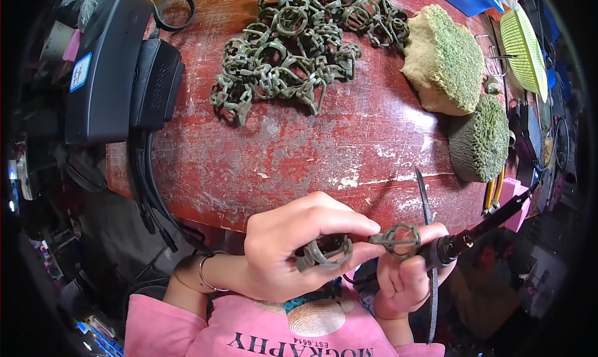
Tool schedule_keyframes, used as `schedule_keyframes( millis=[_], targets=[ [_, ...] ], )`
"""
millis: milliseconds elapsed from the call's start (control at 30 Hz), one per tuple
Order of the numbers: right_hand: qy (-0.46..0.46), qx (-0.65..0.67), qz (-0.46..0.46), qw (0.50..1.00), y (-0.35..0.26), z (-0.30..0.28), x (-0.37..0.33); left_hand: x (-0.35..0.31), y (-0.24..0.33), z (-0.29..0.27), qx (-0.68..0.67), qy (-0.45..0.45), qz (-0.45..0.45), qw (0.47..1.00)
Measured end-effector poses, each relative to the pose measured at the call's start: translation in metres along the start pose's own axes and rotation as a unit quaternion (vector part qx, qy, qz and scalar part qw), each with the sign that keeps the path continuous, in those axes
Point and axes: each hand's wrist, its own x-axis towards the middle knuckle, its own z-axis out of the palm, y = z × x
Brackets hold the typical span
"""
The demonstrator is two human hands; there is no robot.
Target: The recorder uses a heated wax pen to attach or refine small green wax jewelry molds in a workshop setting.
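Above my lap, my left hand (299,238) pinches a small dark green openwork ring piece (402,240) between thumb and forefinger. A second green ring piece (322,252) is tucked in the same hand's curled fingers. Close against the first piece, my right hand (408,276) is closed around a black pen-shaped tool (450,247) pointing up to the right. A long thin dark strip, like a narrow file or blade (425,195), also runs through my right hand, its pointed end over the table edge. Whether the right fingers touch the ring piece is hard to tell.
A heap of similar green ring and chain pieces (280,58) lies on the worn red table (268,164). Two rough green-topped blocks (445,61) stand at right, near a yellow-green basket (523,52). At left are a black box (109,70) and cables (146,182).
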Motion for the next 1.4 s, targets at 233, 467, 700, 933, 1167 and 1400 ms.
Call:
schedule_keyframes(
  millis=[233, 467, 700, 933, 1167, 1400],
  targets=[
    [0.075, 0.088, 0.08, 0.99, -0.01, 0.009, -0.003, -0.001, 0.001, 0.003, -0.03, 0.016, -0.008, 0.999],
    [0.068, 0.047, 0.056, 0.995, -0.01, 0.013, 0.0, -0.002, 0.004, 0.004, -0.001, 0.006, 0.036, 0.999],
    [0.105, 0.068, 0.18, 0.976, -0.025, 0.0, 0.005, 0.002, -0.008, 0.002, -0.062, 0.014, 0.005, 0.998],
    [0.058, 0.085, 0.21, 0.972, -0.025, 0.004, 0.005, 0.003, -0.001, -0.002, 0.008, -0.038, 0.063, 0.997],
    [0.101, 0.087, 0.17, 0.976, -0.017, 0.006, -0.001, 0.0, -0.006, -0.001, 0.017, -0.033, 0.072, 0.997],
    [0.01, 0.012, 0.055, 0.998, -0.01, 0.011, -0.001, 0.003, -0.003, -0.001, -0.038, -0.036, 0.018, 0.998]
  ],
)
